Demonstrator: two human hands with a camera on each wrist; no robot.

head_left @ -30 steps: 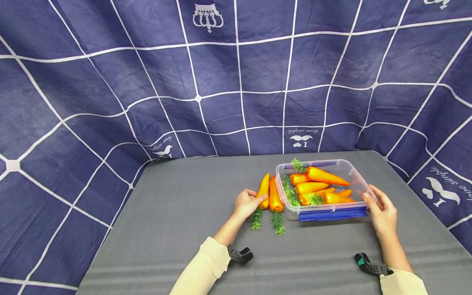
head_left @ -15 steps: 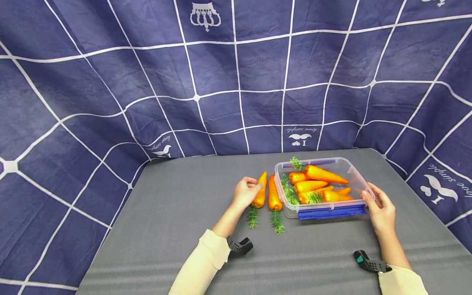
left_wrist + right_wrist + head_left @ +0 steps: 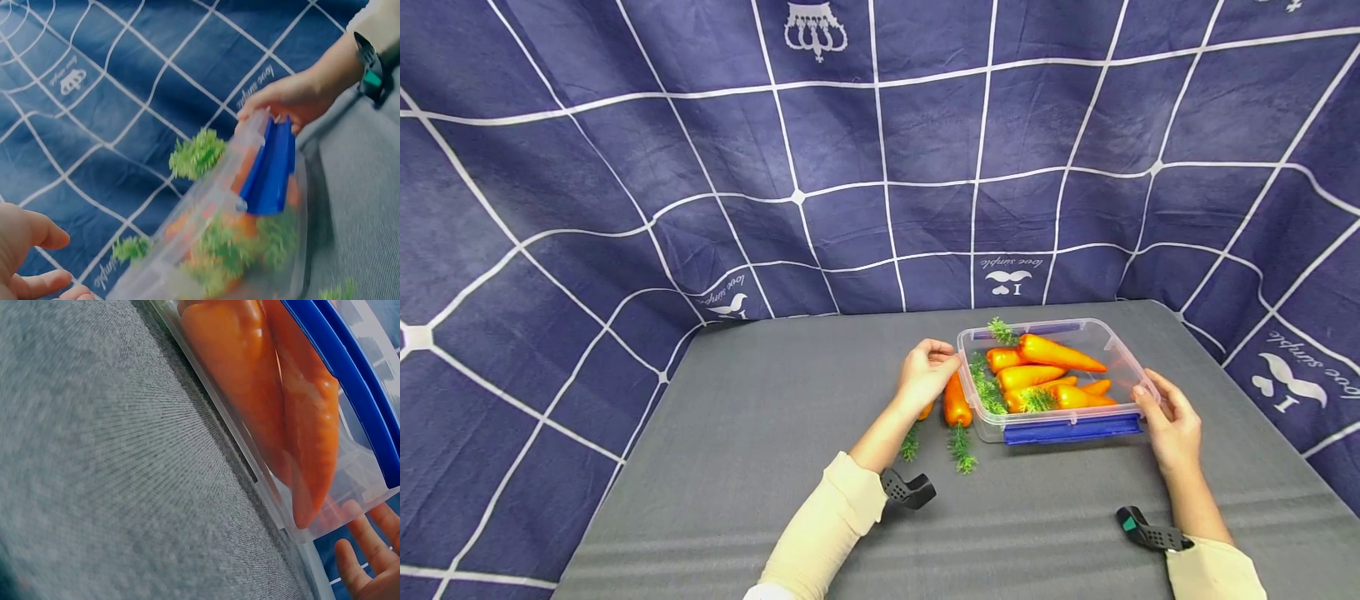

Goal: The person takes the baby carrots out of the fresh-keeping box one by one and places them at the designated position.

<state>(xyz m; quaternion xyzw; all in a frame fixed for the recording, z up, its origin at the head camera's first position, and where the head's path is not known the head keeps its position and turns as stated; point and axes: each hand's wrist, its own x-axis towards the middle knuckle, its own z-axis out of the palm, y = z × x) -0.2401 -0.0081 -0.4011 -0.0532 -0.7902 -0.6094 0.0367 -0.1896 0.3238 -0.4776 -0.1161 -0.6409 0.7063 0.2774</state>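
Observation:
A clear plastic food container (image 3: pixel 992 432) with blue latches (image 3: pixel 1072 429) holds several orange carrots (image 3: pixel 1060 353) with green leafy tops. My right hand (image 3: pixel 1174 425) grips its right end, thumb at the rim and fingers outside the wall. Near the container's left rim is my left hand (image 3: pixel 925 377), its fingers apart and holding nothing in the left wrist view. Below that hand lie two more carrots on the table: one carrot (image 3: pixel 957 407) beside the container, and another carrot (image 3: pixel 927 411) mostly hidden by the hand.
A grey cloth covers the table (image 3: pixel 760 433). Behind it and at both sides hangs a blue curtain (image 3: pixel 842 233) with white grid lines. Each wrist wears a black strap mount, such as the left mount (image 3: pixel 910 490).
My left hand shifted the left carrot slightly away from its neighbour, let go, and moved right to the container's left rim. My right hand has stayed on the container.

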